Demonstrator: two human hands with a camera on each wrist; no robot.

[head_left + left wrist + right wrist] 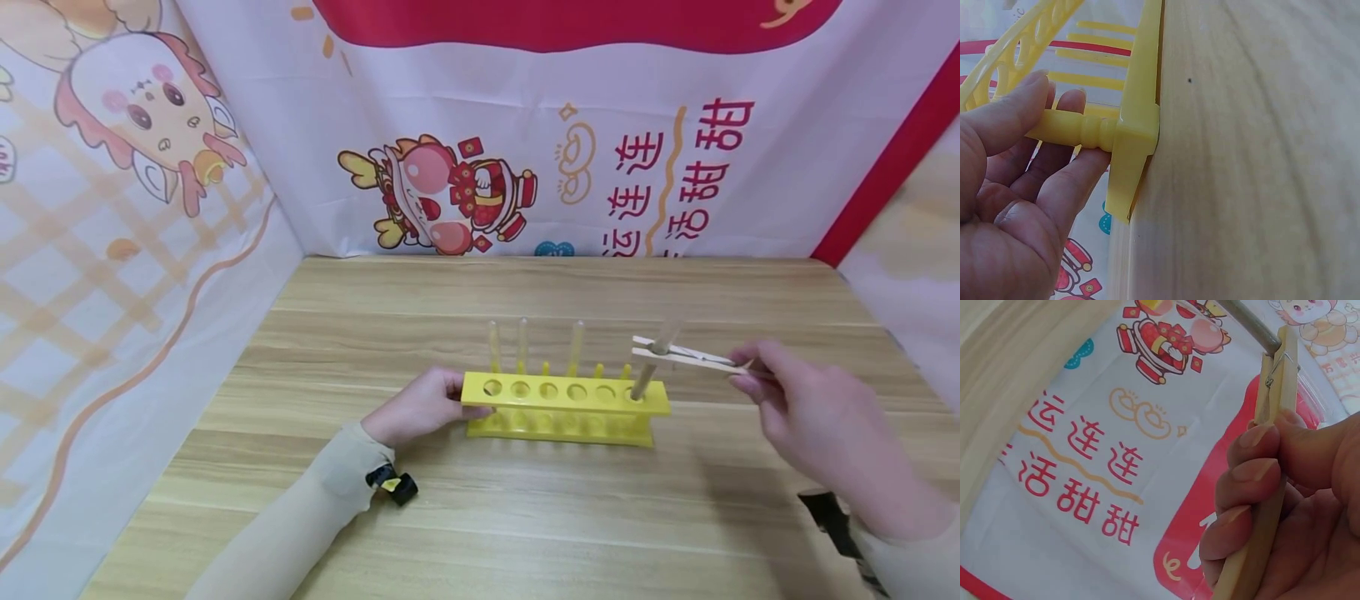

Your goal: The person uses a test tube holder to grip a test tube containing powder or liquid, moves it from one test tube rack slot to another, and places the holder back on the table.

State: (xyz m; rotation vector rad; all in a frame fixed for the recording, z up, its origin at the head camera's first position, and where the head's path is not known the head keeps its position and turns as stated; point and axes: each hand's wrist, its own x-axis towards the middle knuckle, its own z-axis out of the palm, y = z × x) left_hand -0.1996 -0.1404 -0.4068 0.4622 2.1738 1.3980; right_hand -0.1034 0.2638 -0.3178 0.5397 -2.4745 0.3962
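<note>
My left hand (423, 406) grips the left end of a yellow test tube rack (562, 396); in the left wrist view the fingers and thumb curl round its end post (1069, 128). My right hand (832, 417) holds a wooden clamp (708, 360), also seen in the right wrist view (1266, 506). The clamp's jaws are round a tube (643, 380) with dark contents and a clear upper part. That tube leans, its lower end at the rack's rightmost hole. Behind the rack's top, clear tubes (577, 346) stand upside down on pegs, beside several bare yellow pegs (626, 371).
The rack stands on a wood-grain table (525, 517). Behind the table hangs a printed cloth (450, 100) with cartoon figures and red lettering, and more printed cloth (112, 250) covers the left side. Black straps (393, 483) are on both wrists.
</note>
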